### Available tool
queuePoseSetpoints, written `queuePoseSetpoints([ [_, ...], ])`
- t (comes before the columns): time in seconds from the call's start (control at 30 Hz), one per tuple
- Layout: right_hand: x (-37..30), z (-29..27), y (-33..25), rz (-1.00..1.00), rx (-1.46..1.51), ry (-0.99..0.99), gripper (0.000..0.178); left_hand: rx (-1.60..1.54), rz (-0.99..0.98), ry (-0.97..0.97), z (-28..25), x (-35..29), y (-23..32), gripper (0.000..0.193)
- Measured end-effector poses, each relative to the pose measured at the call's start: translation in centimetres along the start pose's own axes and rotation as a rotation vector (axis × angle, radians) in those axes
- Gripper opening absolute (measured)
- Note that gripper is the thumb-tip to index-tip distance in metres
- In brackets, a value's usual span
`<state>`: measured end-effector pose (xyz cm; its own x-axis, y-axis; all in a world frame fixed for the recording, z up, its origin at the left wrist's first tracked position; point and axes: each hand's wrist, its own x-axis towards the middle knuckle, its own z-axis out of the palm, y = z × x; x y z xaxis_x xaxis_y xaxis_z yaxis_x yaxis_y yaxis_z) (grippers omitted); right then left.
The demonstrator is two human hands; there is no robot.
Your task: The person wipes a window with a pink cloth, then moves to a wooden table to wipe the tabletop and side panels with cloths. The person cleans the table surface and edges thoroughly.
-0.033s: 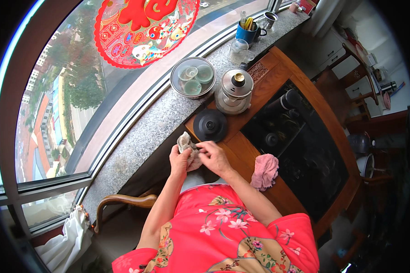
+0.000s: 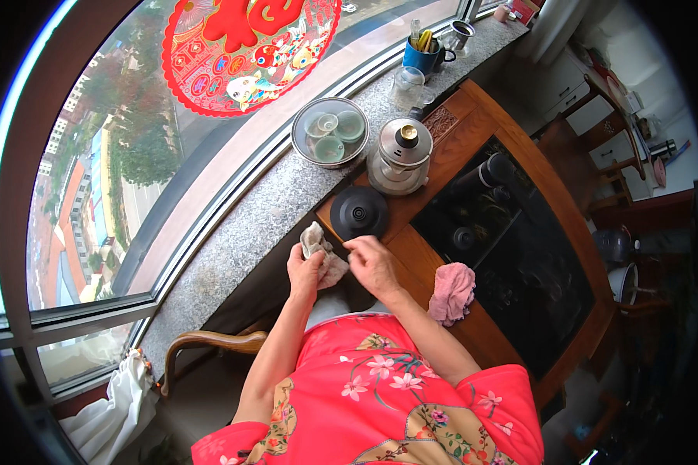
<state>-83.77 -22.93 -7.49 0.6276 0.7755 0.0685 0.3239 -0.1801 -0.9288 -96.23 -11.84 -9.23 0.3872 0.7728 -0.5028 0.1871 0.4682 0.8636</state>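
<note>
My left hand (image 2: 305,270) grips a crumpled, stained whitish cloth (image 2: 333,269), which bunches above the thumb and hangs toward the right. Just right of the cloth, my right hand (image 2: 374,268) is closed, its fingers curled in. Whether anything is pinched in those fingertips is hidden. Close beyond the right hand, a round black kettle base (image 2: 358,214) lies at the table corner. Behind it stands a glass kettle (image 2: 398,169) with a metal lid and a gold-coloured knob. A pink cloth (image 2: 451,292) lies crumpled on the table, right of my right forearm.
The wooden table (image 2: 399,252) has a dark inset panel (image 2: 547,302) holding a black cylinder (image 2: 495,169). On the granite sill (image 2: 244,205) are a round tray (image 2: 295,140) with several glass cups, a clear jug (image 2: 406,87) and a blue mug (image 2: 414,57). A curved wooden armrest (image 2: 202,339) stands left.
My right hand has drawn slightly right and away from the whitish cloth, its fingers curling in. My left hand keeps hold of the cloth almost in place.
</note>
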Motion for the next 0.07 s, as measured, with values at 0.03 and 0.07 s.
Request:
queuePoseSetpoints([
  [0.03, 0.49, -0.83, 0.60, -0.180, -0.289, 0.109, 0.027, 0.113, 0.016, 0.022, -0.39, 0.83, 0.08, 0.032],
  [0.07, 0.79, -1.66, 1.02, -0.214, -0.439, 0.136, 0.022, 0.322, 0.101, 0.041, -0.69, 1.72, 0.22, 0.038],
])
